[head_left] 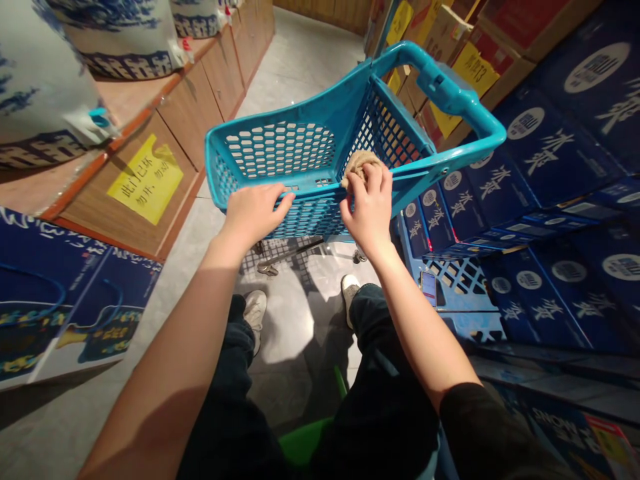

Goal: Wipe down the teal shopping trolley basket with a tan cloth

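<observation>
A blue plastic shopping basket [280, 150] on a wheeled frame stands in front of me, its handle [450, 93] rising to the right. My left hand [255, 213] grips the basket's near rim with the fingers curled over it. My right hand [370, 203] is closed on a crumpled tan cloth [357, 165] pressed against the rim at the basket's near right corner. My legs and shoes [255, 310] show below, and I appear seated on something green [305, 440].
Stacked dark blue cartons [550, 200] fill the right side. A wooden cabinet [170, 153] with a yellow notice [146, 177] and blue-and-white ceramic jars [45, 87] lines the left. More blue boxes [65, 293] stand at near left. A grey tiled aisle [300, 60] runs ahead.
</observation>
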`<act>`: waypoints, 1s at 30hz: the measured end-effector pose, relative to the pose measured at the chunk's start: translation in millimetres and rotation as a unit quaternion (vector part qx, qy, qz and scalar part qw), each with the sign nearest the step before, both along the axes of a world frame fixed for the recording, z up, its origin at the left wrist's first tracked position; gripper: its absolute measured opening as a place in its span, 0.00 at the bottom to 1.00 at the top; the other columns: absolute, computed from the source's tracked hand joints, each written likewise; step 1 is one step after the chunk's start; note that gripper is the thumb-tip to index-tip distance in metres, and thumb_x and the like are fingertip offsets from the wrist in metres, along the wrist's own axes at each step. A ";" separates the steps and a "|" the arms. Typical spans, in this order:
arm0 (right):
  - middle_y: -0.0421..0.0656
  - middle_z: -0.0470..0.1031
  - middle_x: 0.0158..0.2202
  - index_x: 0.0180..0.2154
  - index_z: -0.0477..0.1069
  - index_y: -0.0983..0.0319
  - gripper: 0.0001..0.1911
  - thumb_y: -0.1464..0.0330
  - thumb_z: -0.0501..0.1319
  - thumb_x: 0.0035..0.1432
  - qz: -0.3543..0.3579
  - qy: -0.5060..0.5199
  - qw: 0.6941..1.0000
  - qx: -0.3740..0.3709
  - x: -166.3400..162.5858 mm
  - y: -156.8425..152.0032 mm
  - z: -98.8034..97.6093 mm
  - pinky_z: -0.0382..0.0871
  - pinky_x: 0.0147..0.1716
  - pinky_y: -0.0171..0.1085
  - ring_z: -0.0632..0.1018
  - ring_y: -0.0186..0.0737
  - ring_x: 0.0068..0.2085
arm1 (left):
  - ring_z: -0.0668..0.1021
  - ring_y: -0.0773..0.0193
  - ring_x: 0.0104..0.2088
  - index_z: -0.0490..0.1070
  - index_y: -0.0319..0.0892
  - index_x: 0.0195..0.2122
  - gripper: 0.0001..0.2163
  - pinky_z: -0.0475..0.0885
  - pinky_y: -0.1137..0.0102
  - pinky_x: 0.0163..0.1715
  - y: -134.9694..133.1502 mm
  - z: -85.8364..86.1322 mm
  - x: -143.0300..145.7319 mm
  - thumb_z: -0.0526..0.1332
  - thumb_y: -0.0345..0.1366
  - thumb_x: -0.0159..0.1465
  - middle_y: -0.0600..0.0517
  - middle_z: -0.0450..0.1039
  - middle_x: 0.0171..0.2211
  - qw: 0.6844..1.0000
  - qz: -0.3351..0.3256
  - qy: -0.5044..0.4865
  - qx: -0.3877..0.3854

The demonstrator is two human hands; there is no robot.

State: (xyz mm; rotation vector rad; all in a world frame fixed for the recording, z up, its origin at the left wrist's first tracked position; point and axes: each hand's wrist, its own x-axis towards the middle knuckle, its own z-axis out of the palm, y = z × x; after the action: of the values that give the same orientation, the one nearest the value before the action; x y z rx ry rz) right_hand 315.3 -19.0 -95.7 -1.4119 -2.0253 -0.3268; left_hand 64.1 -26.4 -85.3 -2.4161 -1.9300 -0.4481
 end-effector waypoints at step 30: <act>0.56 0.66 0.74 0.70 0.70 0.64 0.33 0.72 0.60 0.64 0.083 -0.030 0.993 -0.081 -42.8 -24.0 -2.0 0.51 0.78 0.70 0.58 0.68 0.78 | 0.85 0.42 0.48 0.79 0.42 0.49 0.22 0.69 0.61 0.37 -6.5 6.8 9.1 0.48 0.48 0.79 0.40 0.85 0.47 1.000 0.005 0.022 -0.022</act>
State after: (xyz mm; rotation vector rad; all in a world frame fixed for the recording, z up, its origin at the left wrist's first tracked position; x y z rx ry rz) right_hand 272.5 -43.0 -97.7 -1.3307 -2.2442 -0.1356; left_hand 73.2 -32.9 -78.5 -2.4199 -1.9530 -0.3538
